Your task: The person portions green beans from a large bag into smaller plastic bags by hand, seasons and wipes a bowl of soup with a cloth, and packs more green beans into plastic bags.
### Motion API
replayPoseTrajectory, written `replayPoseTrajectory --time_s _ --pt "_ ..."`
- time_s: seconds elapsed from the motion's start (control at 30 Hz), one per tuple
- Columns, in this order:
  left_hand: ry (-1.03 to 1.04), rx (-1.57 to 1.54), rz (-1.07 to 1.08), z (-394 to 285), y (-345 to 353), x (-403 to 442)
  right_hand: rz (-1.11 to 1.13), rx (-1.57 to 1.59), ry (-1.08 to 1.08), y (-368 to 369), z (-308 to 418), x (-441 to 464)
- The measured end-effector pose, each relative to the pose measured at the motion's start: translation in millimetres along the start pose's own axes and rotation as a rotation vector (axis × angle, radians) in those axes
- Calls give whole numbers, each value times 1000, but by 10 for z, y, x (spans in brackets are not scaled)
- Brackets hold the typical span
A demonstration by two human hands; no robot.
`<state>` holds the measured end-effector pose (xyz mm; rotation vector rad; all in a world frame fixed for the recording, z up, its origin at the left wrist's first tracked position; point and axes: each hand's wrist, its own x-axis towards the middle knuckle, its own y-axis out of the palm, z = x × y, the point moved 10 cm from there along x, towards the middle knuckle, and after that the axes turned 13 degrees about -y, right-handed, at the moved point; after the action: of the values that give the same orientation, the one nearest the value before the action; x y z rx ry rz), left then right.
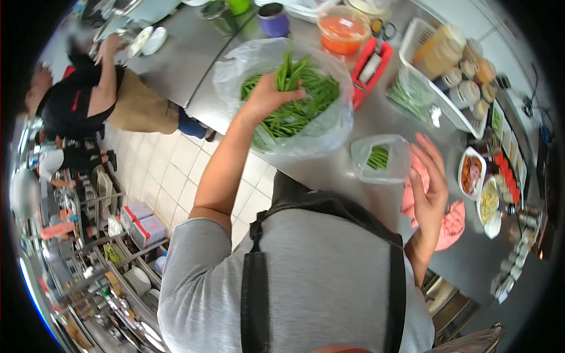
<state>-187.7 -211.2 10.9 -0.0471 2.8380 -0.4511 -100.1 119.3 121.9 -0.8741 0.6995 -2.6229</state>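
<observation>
My left hand (266, 99) is closed around a bunch of green beans (288, 72), over a large clear plastic bag (336, 132). Many more cut green beans (321, 94) fill that bag. To its lower right is a small clear plastic bag (360, 154) with a few green beans (378, 157) inside. Beside this small bag my right hand (432, 185) is open, its fingers stretched out and thumb raised; whether it touches the bag's edge I cannot tell. A pink cloth (452, 226) lies on the counter, partly behind the right hand.
Behind the large bag stand a tub of orange liquid (343, 36), a purple cup (273, 19) and a red holder (372, 72). A white basket of jars (415, 38) and dishes of food (472, 170) line the counter's right. A co-worker (112, 97) stands at the left.
</observation>
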Motion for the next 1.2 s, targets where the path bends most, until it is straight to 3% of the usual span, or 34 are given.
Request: replayPoseTrajectory --time_s 0.03,0.1,0.17,0.33,0.43,0.67,0.73,0.83,0.87,0.93,1.1,1.17,1.2 --pt "-44 -45 -36 36 -24 -3 -19 -18 8 -36 -1 -14" --pt "165 152 -139 -140 -49 -66 -16 -18 -7 -69 20 -23" --pt "69 -24 -53 -159 -9 -120 -28 -14 -24 -63 25 3" --pt "139 -198 -10 -100 78 -76 -63 35 17 -72 -18 -8" --pt "179 -14 -166 260 170 49 -103 104 87 -54 -7 -7" --pt "250 -15 -282 -174 3 -131 -120 48 -37 -144 50 -69" --pt "302 131 -327 -257 -15 -128 -196 176 38 -114 48 22" --pt "387 9 -296 -460 43 -278 -77 292 -110 88 297 304" --pt "394 0 -264 -523 88 -325 22 323 -179 199 382 418" --pt "181 -233 -124 -449 150 -320 82 715 -81 628 314 556" --pt "-33 -588 180 -614 403 -604 53 797 234 1406 18 847" --pt "-265 -1014 637 -579 791 -801 241 1109 338 1593 216 962" --pt "-295 -1001 717 -548 914 -913 222 1133 325 1609 170 981"
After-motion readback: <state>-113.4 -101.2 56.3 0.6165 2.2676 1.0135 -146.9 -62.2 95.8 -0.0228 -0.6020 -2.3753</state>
